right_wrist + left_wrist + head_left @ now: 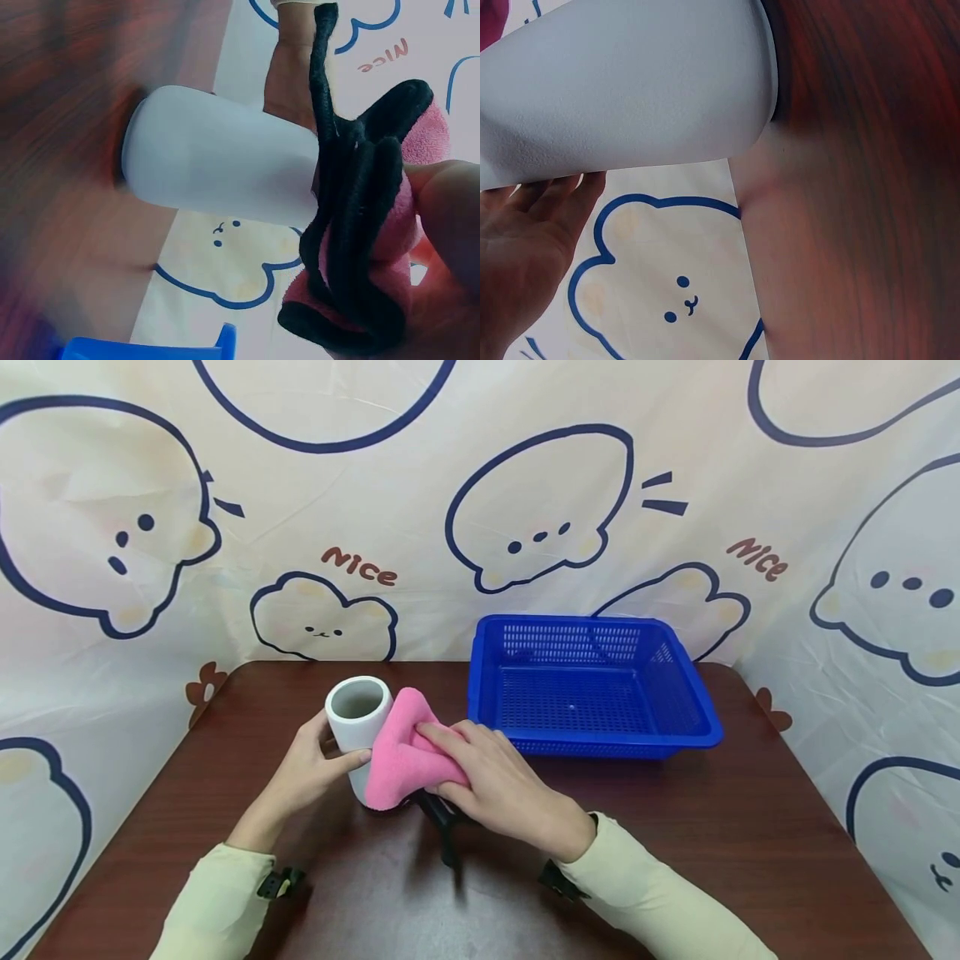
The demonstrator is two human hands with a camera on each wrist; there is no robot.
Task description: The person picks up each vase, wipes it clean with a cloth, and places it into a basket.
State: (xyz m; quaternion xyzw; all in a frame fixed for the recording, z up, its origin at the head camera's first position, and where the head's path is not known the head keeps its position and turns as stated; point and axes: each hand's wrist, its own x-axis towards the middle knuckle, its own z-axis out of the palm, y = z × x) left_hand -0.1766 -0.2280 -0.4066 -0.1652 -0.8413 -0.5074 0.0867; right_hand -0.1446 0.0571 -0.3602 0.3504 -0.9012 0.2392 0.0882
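A white ceramic vase [358, 735], round and open at the top, stands upright on the brown table. My left hand [315, 760] grips it from the left, with the thumb across its front and the other fingers behind. In the left wrist view the fingertips touch the side of the white vase [630, 90]. A pink cloth [408, 760] with a black side is bunched in my right hand [498, 781], pressed to the vase's right side. The right wrist view shows the cloth's black folds [360, 202] by the vase's upper part [217, 154].
A blue plastic basket [600, 743] with perforated walls sits at the back right of the table [675, 860]. Behind the table hangs a white curtain [420, 527] printed with cartoon shapes, and it also covers both sides.
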